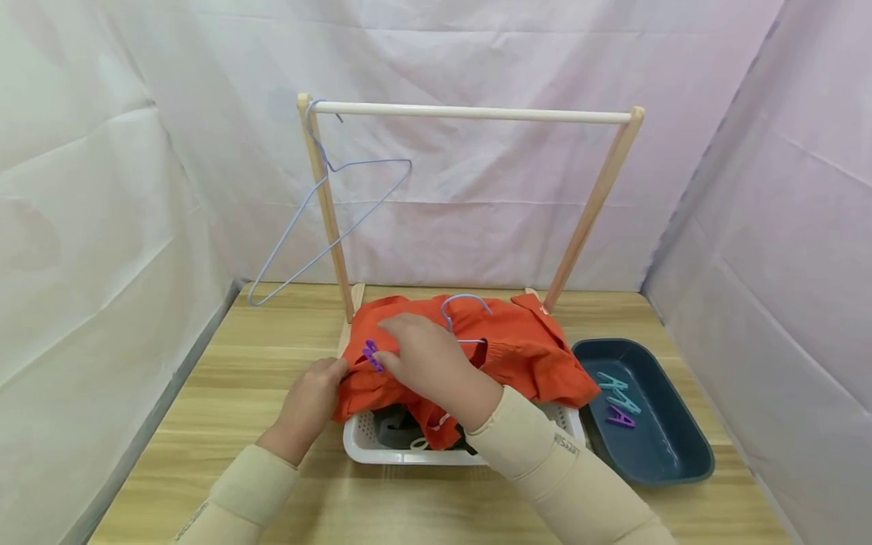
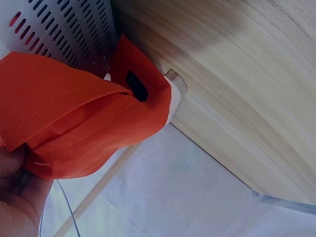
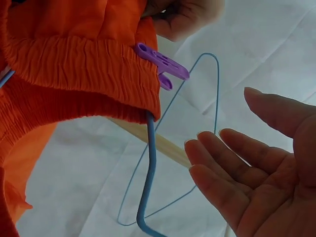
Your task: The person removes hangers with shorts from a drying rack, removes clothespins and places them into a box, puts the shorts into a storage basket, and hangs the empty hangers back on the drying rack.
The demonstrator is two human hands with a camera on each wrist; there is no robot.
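Note:
Orange elastic-waist pants (image 1: 531, 371) lie spread over a white basket (image 1: 381, 456). A blue hanger (image 3: 151, 168) runs inside the gathered waistband, and its hook rises above the cloth in the head view. Clipped on the waistband's edge is a purple clothespin (image 3: 163, 64). My left hand (image 1: 309, 405) pinches the cloth at the left side, thumb and fingers at a fold in the left wrist view. Just beside the clothespin, my right hand (image 3: 256, 173) has its fingers spread loosely and holds nothing.
Behind the basket stands a wooden rack with a white bar (image 1: 470, 113); a second blue hanger (image 1: 354, 161) hangs at its left end. To the right, a dark tray (image 1: 668, 446) contains teal clothespins (image 1: 621, 393) and a purple one. Dark items show inside the basket.

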